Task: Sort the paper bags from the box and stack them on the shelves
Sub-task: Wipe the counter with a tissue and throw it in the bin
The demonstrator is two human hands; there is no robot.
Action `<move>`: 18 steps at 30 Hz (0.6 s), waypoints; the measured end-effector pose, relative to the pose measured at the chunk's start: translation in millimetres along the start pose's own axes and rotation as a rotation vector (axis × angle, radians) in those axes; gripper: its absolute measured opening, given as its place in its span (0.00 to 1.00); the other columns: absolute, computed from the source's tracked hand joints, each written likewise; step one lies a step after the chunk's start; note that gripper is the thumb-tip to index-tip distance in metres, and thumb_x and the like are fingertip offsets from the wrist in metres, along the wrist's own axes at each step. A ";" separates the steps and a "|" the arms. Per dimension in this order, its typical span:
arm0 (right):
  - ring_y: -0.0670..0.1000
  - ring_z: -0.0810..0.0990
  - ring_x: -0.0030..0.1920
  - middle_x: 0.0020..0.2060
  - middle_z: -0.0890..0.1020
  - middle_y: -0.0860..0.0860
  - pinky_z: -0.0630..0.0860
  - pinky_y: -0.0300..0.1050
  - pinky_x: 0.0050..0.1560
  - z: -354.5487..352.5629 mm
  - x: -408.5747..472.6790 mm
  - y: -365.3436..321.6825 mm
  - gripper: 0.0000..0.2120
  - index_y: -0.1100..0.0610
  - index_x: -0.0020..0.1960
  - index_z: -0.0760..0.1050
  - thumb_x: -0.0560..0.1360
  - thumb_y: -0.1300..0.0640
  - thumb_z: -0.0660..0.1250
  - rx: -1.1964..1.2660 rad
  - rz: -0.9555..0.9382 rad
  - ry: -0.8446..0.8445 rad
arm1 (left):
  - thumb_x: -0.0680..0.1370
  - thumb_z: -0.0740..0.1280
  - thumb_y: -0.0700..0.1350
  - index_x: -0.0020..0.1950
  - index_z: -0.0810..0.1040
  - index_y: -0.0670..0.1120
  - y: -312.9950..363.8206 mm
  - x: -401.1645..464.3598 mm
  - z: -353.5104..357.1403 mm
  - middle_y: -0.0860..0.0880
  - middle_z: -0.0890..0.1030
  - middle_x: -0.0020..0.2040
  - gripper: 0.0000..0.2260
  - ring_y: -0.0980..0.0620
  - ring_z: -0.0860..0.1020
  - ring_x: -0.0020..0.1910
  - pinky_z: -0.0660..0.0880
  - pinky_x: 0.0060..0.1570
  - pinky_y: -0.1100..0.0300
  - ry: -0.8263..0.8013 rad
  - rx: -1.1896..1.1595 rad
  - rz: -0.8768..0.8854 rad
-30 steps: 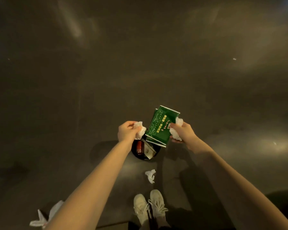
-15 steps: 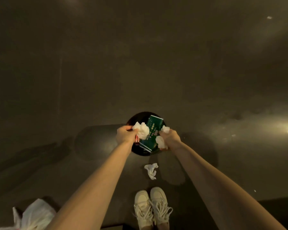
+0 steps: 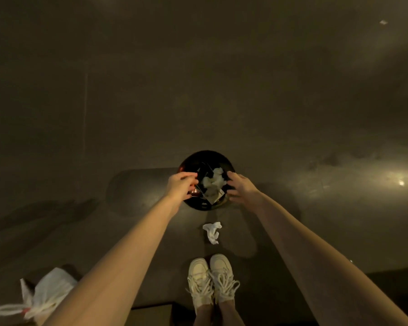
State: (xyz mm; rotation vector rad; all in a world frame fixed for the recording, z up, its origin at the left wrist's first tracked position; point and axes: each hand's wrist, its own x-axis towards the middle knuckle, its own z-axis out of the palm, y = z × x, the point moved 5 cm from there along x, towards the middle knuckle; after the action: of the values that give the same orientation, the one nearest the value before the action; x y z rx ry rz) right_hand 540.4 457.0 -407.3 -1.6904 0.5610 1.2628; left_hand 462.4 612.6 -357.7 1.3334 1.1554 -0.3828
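Dim, warm brownish light throughout. Bright glare spot on the floor (image 3: 327, 147) at right; faint sheen around it. Soft shadows fall left of the bin (image 3: 206, 158). Wide-angle bending at edges. Slight blur, grainy; far floor shows little detail.

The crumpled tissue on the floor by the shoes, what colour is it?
White. The crumpled tissue shows best in the head view, lying between the black bin and the shoes.

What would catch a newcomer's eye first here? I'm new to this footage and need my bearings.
Two bare hands, left hand and right hand, hover open over a round black bin holding white crumpled paper at mid-frame. A crumpled tissue lies on the dark floor before white sneakers; a white plastic bag sits bottom left.
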 end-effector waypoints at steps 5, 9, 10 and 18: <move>0.52 0.79 0.46 0.61 0.77 0.58 0.71 0.41 0.42 -7.1 -49.4 5.5 0.19 0.62 0.68 0.68 0.81 0.53 0.56 -0.089 -0.049 0.055 | 0.80 0.60 0.41 0.58 0.77 0.42 8.2 -37.5 -4.7 0.49 0.79 0.42 0.10 0.56 0.75 0.38 0.72 0.40 0.63 -0.026 0.090 0.074; 0.47 0.71 0.33 0.38 0.77 0.52 0.65 0.38 0.34 -8.7 -80.6 16.6 0.13 0.61 0.59 0.73 0.80 0.57 0.56 -0.139 -0.094 0.069 | 0.80 0.59 0.41 0.56 0.77 0.42 -4.4 -72.7 -9.8 0.51 0.78 0.40 0.09 0.56 0.75 0.38 0.71 0.38 0.64 -0.022 0.122 0.112; 0.48 0.72 0.34 0.37 0.76 0.51 0.66 0.38 0.34 -8.5 -84.7 20.2 0.13 0.61 0.59 0.74 0.80 0.57 0.56 -0.165 -0.108 0.073 | 0.80 0.59 0.41 0.56 0.77 0.43 -10.1 -79.3 -10.7 0.51 0.78 0.40 0.09 0.56 0.75 0.37 0.70 0.37 0.64 -0.017 0.125 0.115; 0.50 0.76 0.41 0.41 0.79 0.52 0.72 0.43 0.44 6.7 -76.1 80.5 0.13 0.62 0.56 0.76 0.79 0.56 0.59 -0.328 -0.242 0.140 | 0.81 0.58 0.41 0.51 0.77 0.46 -73.1 -92.3 -11.3 0.51 0.78 0.40 0.08 0.56 0.75 0.39 0.70 0.39 0.63 -0.002 0.159 0.204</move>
State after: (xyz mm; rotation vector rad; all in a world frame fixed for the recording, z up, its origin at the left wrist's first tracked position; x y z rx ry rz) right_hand 445.6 412.7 -370.1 -2.0621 0.2259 1.1095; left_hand 359.3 568.0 -320.8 1.5737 0.9922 -0.3327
